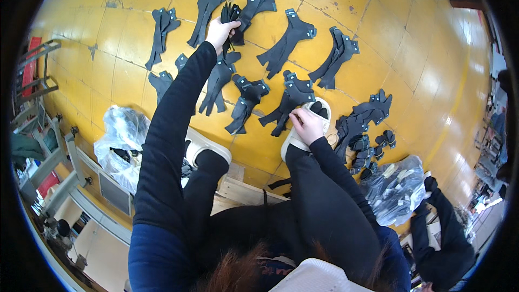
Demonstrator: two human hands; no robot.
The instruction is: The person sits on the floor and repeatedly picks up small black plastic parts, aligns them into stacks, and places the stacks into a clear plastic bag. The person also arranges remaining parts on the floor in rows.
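Observation:
My left hand is stretched out over the far piles, its fingers wrapped round a bunch of dark socks that fans upward. Dark grey sock piles with small pale labels lie spread over the floor: one sock pile sits just right of that hand, another sock pile just left. My right hand is held low above my right shoe, fingers curled together; anything inside them is hidden. Close to its fingertips lies a sock pile, and further left another sock pile.
The yellow tiled floor stretches around. Clear plastic bags stand at both sides: a left bag and a right bag with dark goods. A larger sock heap lies right of my shoe. Metal frames line the left; another person's dark-clothed leg is lower right.

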